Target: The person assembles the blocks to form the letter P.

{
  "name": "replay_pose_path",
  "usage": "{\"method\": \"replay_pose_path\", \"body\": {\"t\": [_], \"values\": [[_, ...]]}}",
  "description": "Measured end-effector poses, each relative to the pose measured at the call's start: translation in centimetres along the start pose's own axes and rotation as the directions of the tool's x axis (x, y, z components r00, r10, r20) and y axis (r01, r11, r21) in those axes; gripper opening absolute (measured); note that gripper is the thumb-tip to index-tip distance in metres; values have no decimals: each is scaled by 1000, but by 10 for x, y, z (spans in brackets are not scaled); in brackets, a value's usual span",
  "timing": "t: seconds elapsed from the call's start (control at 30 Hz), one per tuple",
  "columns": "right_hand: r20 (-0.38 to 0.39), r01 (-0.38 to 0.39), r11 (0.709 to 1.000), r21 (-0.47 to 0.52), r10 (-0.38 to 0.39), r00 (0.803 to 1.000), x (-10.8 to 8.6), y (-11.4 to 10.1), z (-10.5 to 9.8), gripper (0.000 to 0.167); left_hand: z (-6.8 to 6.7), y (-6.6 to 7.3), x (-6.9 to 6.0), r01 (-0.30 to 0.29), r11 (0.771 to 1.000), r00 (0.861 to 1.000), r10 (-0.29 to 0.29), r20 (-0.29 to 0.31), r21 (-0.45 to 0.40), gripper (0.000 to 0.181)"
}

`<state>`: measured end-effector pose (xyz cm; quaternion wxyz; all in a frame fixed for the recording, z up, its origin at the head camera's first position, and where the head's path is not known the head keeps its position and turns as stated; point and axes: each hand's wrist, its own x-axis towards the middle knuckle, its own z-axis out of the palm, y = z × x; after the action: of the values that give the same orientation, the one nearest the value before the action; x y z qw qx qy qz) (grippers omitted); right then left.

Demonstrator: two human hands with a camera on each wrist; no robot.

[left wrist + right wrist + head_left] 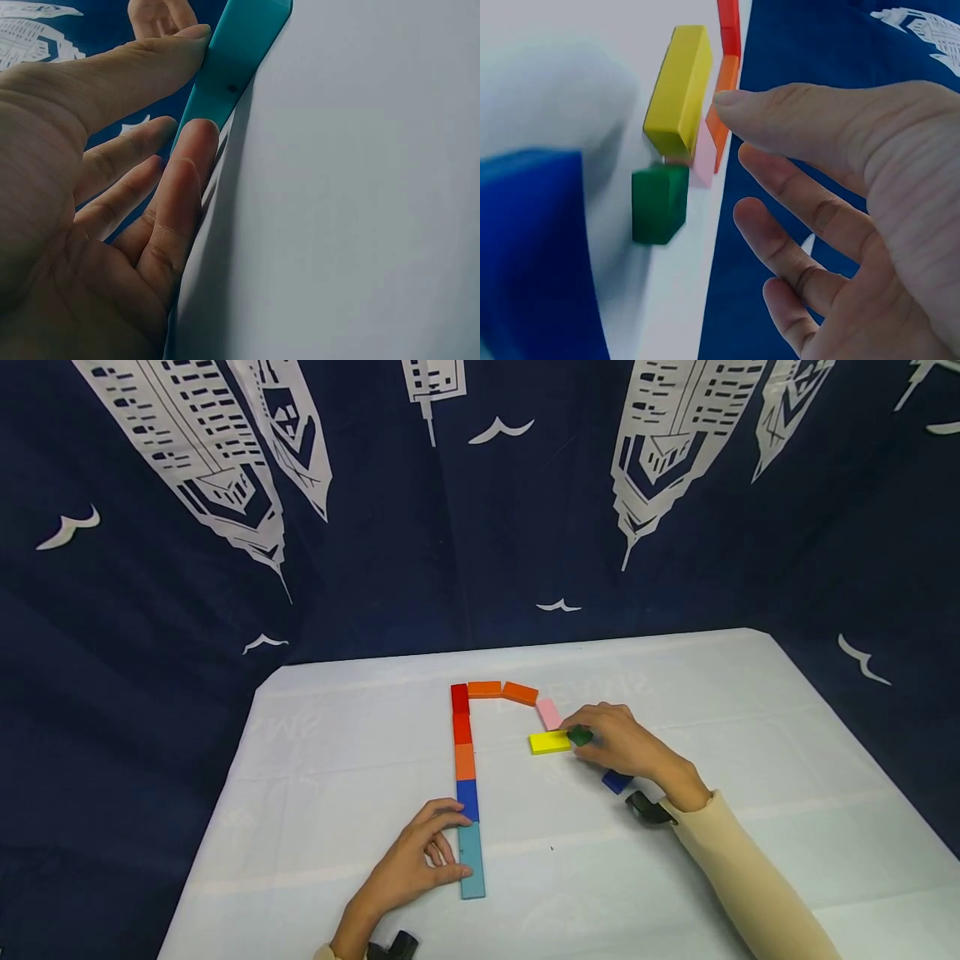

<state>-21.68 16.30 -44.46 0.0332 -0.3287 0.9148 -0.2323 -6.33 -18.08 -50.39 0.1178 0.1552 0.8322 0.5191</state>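
Nearest: L hand, unclenched, thumb + fingertip against the side of a long teal rectangular block (wood or plastic, unclear). At teal's far end, a blue rectangular block; R of & beyond teal, a loose navy block. Beyond that: yellow bar, small green block, R hand over it, fingers parted, prob. grasping nothing. Straight beyond teal: orange block, 2 red blocks; column looks done. Farthest, R of teal's line: pink block, 2 orange bars, curve part-built; navy, green, yellow apparently not yet lined up.
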Motion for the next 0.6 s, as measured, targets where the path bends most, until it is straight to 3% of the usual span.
{"method": "replay_pose_path", "body": {"t": [0.13, 0.33, 0.6], "values": [[3, -13, 1000, -1, 13, 1000, -11, 5, -7, 35, -1, 3, 1, 0, 1000, 1000, 0, 2, -3, 53], [65, -59, 998, 23, 57, 996, -28, 16, -13, 40, -1, 4, 2, 6, 1000, 1000, -6, 4, 9, 54], [132, -53, 996, 74, 43, 990, -44, 27, -15, 39, 0, 3, 0, 11, 1000, 1000, -10, -7, 5, 55]]}}
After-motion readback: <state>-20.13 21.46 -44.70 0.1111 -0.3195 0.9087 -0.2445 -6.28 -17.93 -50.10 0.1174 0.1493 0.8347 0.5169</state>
